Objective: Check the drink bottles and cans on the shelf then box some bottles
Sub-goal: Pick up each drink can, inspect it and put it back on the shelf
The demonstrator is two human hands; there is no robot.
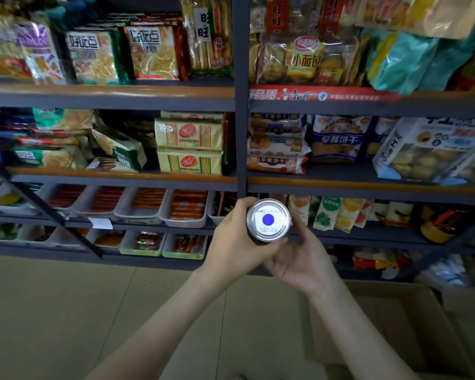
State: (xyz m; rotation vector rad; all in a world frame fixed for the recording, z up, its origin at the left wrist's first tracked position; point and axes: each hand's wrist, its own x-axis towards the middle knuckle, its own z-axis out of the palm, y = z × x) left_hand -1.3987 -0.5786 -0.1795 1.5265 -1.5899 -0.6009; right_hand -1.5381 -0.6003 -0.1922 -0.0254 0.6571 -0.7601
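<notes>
The can (268, 220) is held in mid-air in front of the lower shelf (121, 178), touching no shelf board, with its silver end and blue centre mark turned toward the camera. This orientation is judged to serve the checking step, since it presents the printed end for reading. The left hand (237, 239) is clamped on the can from the left, fingers and thumb curled round its wall. The right hand (299, 256) cups it from below and from the right, with a digit raised against the rim. This 2-hand hold is judged to steady the can and allow it to be rotated. A cardboard box (395, 325) stands open on the floor at the lower right, near the person's right forearm, and is judged to be placed there so that the boxing step needs only a short reach. Count in view: 1 can, 2 hands, 1 box. The shelves in view carry snack packets and white trays (187, 215) of wrapped goods; the tray count cannot be fixed because of blur. No second drink container can be identified, and 0 bottles can be seen in the box.
</notes>
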